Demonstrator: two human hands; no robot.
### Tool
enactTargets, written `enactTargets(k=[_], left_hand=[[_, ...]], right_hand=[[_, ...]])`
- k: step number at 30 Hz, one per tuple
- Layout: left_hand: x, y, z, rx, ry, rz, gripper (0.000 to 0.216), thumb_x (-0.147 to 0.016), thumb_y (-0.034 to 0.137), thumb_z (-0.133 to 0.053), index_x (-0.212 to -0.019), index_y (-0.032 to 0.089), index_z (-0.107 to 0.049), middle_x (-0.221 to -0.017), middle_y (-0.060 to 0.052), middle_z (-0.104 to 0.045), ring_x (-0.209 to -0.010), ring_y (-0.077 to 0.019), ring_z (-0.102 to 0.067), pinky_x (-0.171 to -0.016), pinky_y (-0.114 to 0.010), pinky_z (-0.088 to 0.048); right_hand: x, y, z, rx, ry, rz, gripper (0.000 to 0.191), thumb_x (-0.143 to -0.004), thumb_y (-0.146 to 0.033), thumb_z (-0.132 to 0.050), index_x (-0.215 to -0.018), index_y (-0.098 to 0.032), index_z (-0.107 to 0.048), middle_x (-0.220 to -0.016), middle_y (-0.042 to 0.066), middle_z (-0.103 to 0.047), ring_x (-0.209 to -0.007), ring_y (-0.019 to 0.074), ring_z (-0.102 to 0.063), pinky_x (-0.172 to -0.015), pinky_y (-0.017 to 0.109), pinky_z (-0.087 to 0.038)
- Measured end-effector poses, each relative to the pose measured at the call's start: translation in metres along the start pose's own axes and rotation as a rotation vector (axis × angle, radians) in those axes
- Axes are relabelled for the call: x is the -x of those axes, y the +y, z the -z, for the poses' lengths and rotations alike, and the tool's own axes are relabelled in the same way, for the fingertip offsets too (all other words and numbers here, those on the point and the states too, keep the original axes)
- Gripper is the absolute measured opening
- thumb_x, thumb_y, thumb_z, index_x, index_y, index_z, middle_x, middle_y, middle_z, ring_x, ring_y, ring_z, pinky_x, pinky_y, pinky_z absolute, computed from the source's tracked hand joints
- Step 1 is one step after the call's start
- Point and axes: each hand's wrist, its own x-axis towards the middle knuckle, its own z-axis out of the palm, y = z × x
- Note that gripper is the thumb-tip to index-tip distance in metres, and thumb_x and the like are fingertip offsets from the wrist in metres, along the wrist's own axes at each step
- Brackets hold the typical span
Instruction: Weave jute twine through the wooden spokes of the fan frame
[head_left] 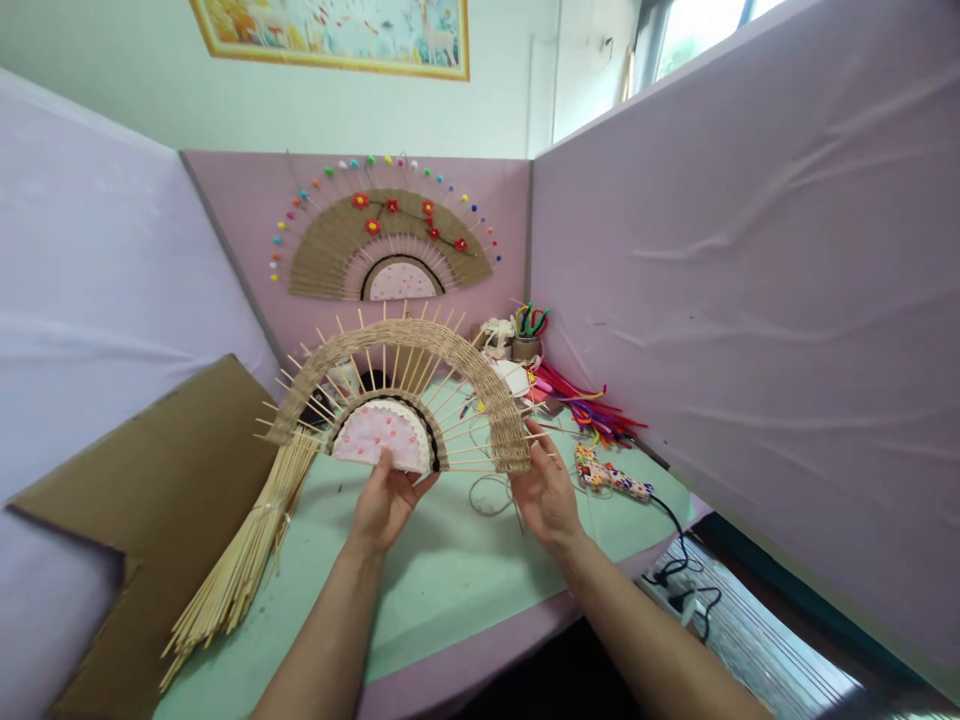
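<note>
A half-round fan (390, 338) of thin wooden sticks, with a woven band of brown twine, is held upright above the table. Its centre is a pink flowered half-disc (375, 432) edged in white, with a dark trim. My left hand (388, 500) grips the half-disc's lower edge, the thumb lying on its front. At the right end of the woven band, my right hand (546, 490) holds the fan by its edge, with the fingers partly behind it. A loose loop of twine (491, 497) hangs or lies between the two hands; I cannot tell which.
A finished-looking fan (322, 240) with red flowers and coloured balls is on the pink back panel. Left are a stick bundle (240, 560) and cardboard (157, 480). Right are a patterned glue gun (613, 478) with its cord, pipe cleaners (592, 405) and a pot of scissors (529, 335).
</note>
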Motion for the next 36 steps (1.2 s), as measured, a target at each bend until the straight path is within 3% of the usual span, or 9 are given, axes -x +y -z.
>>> enactTargets(k=[4,10,15,18,22,26,29,33,36], left_hand=[[0.002,-0.005,-0.003,-0.031,0.007,-0.035,0.016,-0.091,0.028,-0.056,-0.104,0.020,-0.061,-0.093,-0.004,-0.075,-0.080,-0.0170,-0.070,-0.081,-0.042,-0.058],[0.005,-0.017,-0.002,-0.034,-0.044,-0.136,0.020,-0.082,0.028,-0.068,-0.101,0.024,-0.063,-0.095,-0.002,-0.074,-0.086,-0.0179,-0.069,-0.089,-0.045,-0.053],[0.017,-0.030,-0.007,-0.181,-0.226,-0.049,0.037,-0.080,0.031,-0.069,-0.115,0.019,-0.064,-0.129,-0.012,-0.062,-0.112,-0.0308,-0.061,-0.091,-0.045,-0.051],[0.019,-0.032,-0.010,-0.245,-0.247,-0.010,0.038,-0.081,0.033,-0.066,-0.115,0.017,-0.065,-0.135,-0.015,-0.057,-0.110,-0.0331,-0.061,-0.088,-0.046,-0.052],[0.012,-0.035,-0.023,-0.263,-0.273,-0.009,0.041,-0.076,0.029,-0.071,-0.116,0.017,-0.065,-0.132,-0.015,-0.059,-0.110,-0.0341,-0.061,-0.087,-0.046,-0.051],[0.004,-0.051,-0.055,-0.236,-0.385,-0.020,0.044,-0.072,0.022,-0.074,-0.115,0.020,-0.066,-0.130,-0.011,-0.061,-0.118,-0.0312,-0.057,-0.095,-0.043,-0.047],[0.000,-0.071,-0.072,-0.209,-0.333,-0.070,0.039,-0.072,0.021,-0.075,-0.110,0.020,-0.068,-0.127,-0.010,-0.063,-0.120,-0.0294,-0.055,-0.101,-0.042,-0.042],[-0.002,-0.088,-0.071,-0.178,-0.342,0.018,0.043,-0.075,0.027,-0.072,-0.116,0.014,-0.065,-0.119,-0.016,-0.067,-0.116,-0.0319,-0.059,-0.103,-0.047,-0.040],[-0.004,-0.085,-0.063,-0.185,-0.359,0.064,0.045,-0.076,0.020,-0.070,-0.120,0.017,-0.062,-0.123,-0.012,-0.066,-0.116,-0.0313,-0.059,-0.100,-0.046,-0.043]], right_hand=[[-0.007,0.001,-0.007,-0.089,0.099,-0.072,0.025,-0.070,-0.027,-0.076,-0.094,-0.021,-0.071,-0.099,0.003,-0.074,-0.088,0.0140,-0.067,-0.078,0.026,-0.054],[-0.011,0.001,-0.003,-0.195,0.194,-0.146,0.022,-0.066,-0.018,-0.079,-0.087,-0.019,-0.071,-0.089,0.001,-0.075,-0.077,0.0116,-0.069,-0.069,0.022,-0.057],[-0.002,0.006,0.004,-0.221,0.257,-0.277,0.016,-0.071,-0.016,-0.076,-0.085,-0.018,-0.070,-0.086,0.002,-0.075,-0.073,0.0126,-0.070,-0.066,0.023,-0.060],[0.002,0.008,0.010,-0.211,0.284,-0.308,0.012,-0.075,-0.016,-0.073,-0.086,-0.018,-0.069,-0.085,0.001,-0.075,-0.072,0.0123,-0.070,-0.065,0.022,-0.061],[-0.004,0.004,0.018,-0.207,0.294,-0.309,0.012,-0.078,-0.015,-0.071,-0.090,-0.018,-0.069,-0.088,0.001,-0.075,-0.074,0.0118,-0.071,-0.065,0.021,-0.061],[-0.018,-0.004,0.028,-0.212,0.284,-0.260,0.009,-0.080,-0.017,-0.069,-0.088,-0.021,-0.070,-0.091,0.000,-0.076,-0.078,0.0114,-0.071,-0.068,0.021,-0.062],[-0.025,-0.005,0.038,-0.166,0.247,-0.206,0.008,-0.080,-0.019,-0.070,-0.086,-0.024,-0.069,-0.091,-0.002,-0.075,-0.079,0.0115,-0.071,-0.070,0.022,-0.062],[-0.024,-0.005,0.042,-0.098,0.245,-0.178,0.010,-0.077,-0.021,-0.073,-0.086,-0.021,-0.069,-0.086,-0.001,-0.075,-0.073,0.0113,-0.070,-0.065,0.021,-0.061],[-0.019,-0.007,0.036,-0.079,0.260,-0.129,0.013,-0.074,-0.024,-0.075,-0.084,-0.020,-0.069,-0.085,-0.001,-0.074,-0.071,0.0110,-0.069,-0.061,0.021,-0.059]])
